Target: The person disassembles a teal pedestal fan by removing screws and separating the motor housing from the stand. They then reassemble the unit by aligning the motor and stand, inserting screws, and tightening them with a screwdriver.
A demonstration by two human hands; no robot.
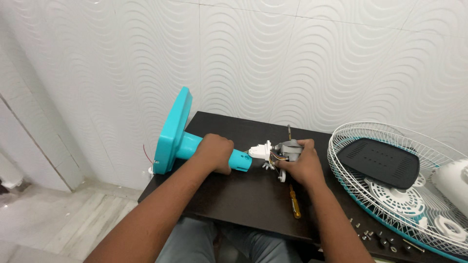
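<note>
A turquoise fan stand (pixel 175 134) lies on its side across the dark table (pixel 229 195), its flat base sticking out past the left edge. My left hand (pixel 214 152) is wrapped around the stand's turquoise neck. My right hand (pixel 302 163) grips the grey fan motor (pixel 288 148) at the neck's end, where a white plastic joint (pixel 261 151) and coloured wires show. A metal shaft (pixel 288 131) sticks up from the motor.
A yellow-handled screwdriver (pixel 295 200) lies on the table under my right wrist. To the right rests a white wire fan guard (pixel 390 170) holding a black cover panel (pixel 380 161) and white plastic parts. Several loose screws (pixel 375 236) lie near the front edge.
</note>
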